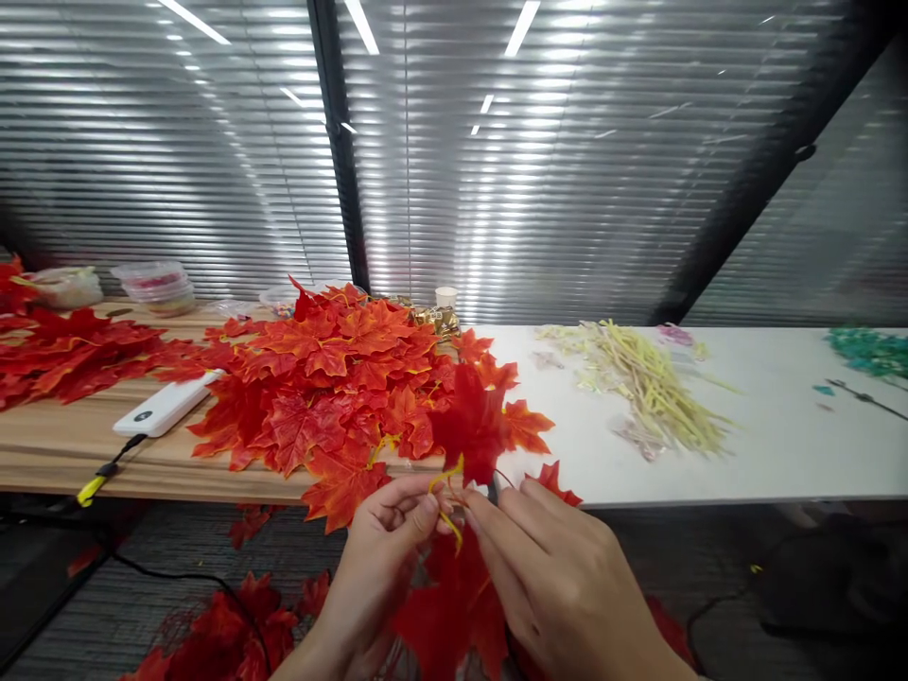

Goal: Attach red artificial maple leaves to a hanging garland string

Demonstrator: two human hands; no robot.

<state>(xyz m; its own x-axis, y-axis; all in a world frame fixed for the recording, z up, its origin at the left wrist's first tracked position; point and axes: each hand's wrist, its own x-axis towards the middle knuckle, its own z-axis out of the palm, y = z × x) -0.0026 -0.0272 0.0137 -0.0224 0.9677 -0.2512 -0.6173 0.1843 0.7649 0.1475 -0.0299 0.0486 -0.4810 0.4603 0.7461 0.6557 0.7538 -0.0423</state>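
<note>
My left hand (379, 558) and my right hand (560, 577) meet in front of the table edge. Both pinch the yellow stem (448, 492) of a red artificial maple leaf (469, 426) that stands up between the fingertips. More red leaves (454, 605) hang below my hands, partly hidden by them. A big heap of red and orange maple leaves (333, 378) lies on the wooden table (63, 445) just beyond my left hand.
A white power bank (166, 405) with a cable lies left of the heap. Plastic tubs (152, 287) stand at the back left. A pile of yellow stems (642, 383) and green pieces (872, 352) lie on the white table (780, 445). Leaves (219, 634) litter the floor.
</note>
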